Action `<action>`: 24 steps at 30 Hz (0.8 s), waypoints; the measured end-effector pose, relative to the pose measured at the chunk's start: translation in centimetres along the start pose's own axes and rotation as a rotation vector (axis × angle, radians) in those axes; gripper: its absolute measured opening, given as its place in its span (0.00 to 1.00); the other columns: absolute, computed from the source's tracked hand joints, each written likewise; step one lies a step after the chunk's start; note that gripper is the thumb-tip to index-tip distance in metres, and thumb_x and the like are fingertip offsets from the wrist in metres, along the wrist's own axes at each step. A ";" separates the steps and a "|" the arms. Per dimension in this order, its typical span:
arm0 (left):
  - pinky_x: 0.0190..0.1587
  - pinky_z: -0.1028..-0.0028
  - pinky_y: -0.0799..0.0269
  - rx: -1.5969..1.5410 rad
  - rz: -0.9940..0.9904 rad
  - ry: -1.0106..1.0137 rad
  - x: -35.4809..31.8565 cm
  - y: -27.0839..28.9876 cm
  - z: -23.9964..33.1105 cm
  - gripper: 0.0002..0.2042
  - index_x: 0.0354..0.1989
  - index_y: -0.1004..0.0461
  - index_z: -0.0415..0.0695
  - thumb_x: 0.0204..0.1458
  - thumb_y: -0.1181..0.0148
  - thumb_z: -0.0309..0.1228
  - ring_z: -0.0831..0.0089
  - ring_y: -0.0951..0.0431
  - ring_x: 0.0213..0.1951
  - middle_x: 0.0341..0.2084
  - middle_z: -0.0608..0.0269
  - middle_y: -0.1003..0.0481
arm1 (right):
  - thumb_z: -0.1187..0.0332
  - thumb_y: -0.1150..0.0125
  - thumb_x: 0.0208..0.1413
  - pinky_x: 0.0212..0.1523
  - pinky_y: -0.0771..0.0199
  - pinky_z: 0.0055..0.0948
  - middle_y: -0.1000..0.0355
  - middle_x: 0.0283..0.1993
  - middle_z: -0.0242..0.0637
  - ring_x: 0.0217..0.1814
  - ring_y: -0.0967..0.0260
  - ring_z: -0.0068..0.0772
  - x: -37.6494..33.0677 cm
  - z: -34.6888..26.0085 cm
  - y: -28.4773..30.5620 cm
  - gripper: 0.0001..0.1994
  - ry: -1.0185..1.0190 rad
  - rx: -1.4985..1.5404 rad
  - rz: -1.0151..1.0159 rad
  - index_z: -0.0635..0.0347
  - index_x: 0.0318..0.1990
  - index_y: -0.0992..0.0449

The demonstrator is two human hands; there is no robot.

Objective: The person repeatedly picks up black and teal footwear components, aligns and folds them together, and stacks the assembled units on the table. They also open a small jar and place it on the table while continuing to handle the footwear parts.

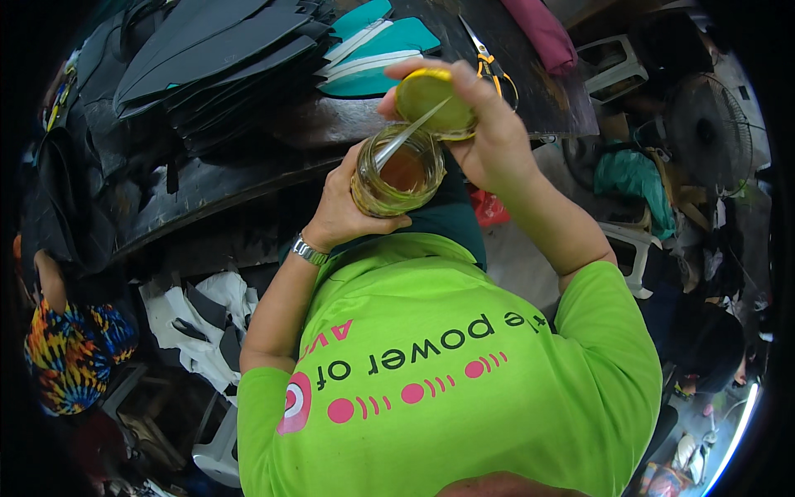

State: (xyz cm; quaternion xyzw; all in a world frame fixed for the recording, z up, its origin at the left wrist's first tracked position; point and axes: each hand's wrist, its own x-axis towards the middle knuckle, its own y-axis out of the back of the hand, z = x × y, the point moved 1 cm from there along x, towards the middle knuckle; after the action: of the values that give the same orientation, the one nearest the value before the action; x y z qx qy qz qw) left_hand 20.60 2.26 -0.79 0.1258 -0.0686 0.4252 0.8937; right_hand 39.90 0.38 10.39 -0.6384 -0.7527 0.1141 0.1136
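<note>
My left hand, with a metal-band watch on its wrist, wraps round a glass jar. The jar's mouth is uncovered, and amber liquid shows inside. In my right hand is a round yellow lid, tilted above the far right of the jar's rim. A pale, tapered strip runs from the lid's underside down into the jar; whether it is a tool or a strand of the liquid, I cannot tell. Scissors with yellow-and-black handles lie on the dark table beyond my right hand.
Stacked dark sheet pieces cover the table's left side. Teal and white cut pieces lie beside them. A maroon roll sits at the far right. Below stand a fan and a white stool. Another person's patterned clothing shows at left.
</note>
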 end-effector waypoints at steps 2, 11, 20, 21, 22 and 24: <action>0.59 0.66 0.30 0.033 0.030 -0.033 0.0 -0.1 -0.2 0.48 0.62 0.36 0.40 0.27 0.17 0.37 0.67 0.23 0.54 0.52 0.55 0.24 | 0.45 0.64 0.70 0.58 0.28 0.37 0.23 0.46 0.51 0.52 0.24 0.39 0.3 -0.9 0.4 0.33 0.034 0.041 0.071 0.69 0.59 0.29; 0.68 0.62 0.38 -0.107 0.165 0.021 -2.9 1.5 -2.2 0.58 0.68 0.44 0.40 0.25 0.13 0.41 0.62 0.31 0.62 0.60 0.53 0.32 | 0.44 0.66 0.70 0.40 0.23 0.51 0.25 0.38 0.57 0.39 0.25 0.54 6.7 -8.2 16.1 0.30 0.470 0.321 0.499 0.66 0.47 0.28; 0.68 0.59 0.38 -0.175 0.170 -0.094 -0.5 3.7 -1.2 0.48 0.68 0.42 0.40 0.38 0.19 0.33 0.58 0.30 0.62 0.61 0.50 0.32 | 0.60 0.46 0.68 0.49 0.24 0.47 0.23 0.45 0.45 0.46 0.25 0.44 16.2 6.4 31.0 0.16 0.239 0.318 0.841 0.67 0.43 0.23; 0.65 0.61 0.36 -0.166 0.189 -0.071 0.4 3.6 -0.3 0.47 0.66 0.40 0.39 0.35 0.19 0.33 0.61 0.28 0.60 0.58 0.53 0.30 | 0.60 0.45 0.67 0.50 0.24 0.45 0.23 0.45 0.45 0.47 0.25 0.44 16.3 6.6 31.1 0.16 0.288 0.092 0.883 0.67 0.44 0.23; 0.63 0.63 0.33 -0.135 0.204 -0.068 1.3 3.5 0.7 0.46 0.64 0.38 0.38 0.32 0.18 0.32 0.64 0.26 0.57 0.55 0.55 0.27 | 0.60 0.44 0.66 0.51 0.25 0.43 0.23 0.45 0.45 0.48 0.25 0.43 16.1 6.5 30.9 0.16 0.339 -0.137 0.923 0.67 0.45 0.22; 0.59 0.66 0.29 -0.055 0.208 -0.103 3.8 3.2 2.6 0.44 0.60 0.34 0.37 0.31 0.17 0.32 0.68 0.22 0.51 0.48 0.58 0.23 | 0.61 0.41 0.62 0.54 0.29 0.38 0.23 0.46 0.46 0.52 0.26 0.43 14.9 5.1 29.7 0.18 0.400 -0.689 0.954 0.67 0.51 0.23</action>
State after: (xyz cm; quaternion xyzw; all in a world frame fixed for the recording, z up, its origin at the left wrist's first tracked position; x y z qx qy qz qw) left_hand 20.44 6.27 3.06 0.1151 -0.1385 0.5068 0.8430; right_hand 63.68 19.65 -3.52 -0.9134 -0.3425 -0.2189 -0.0236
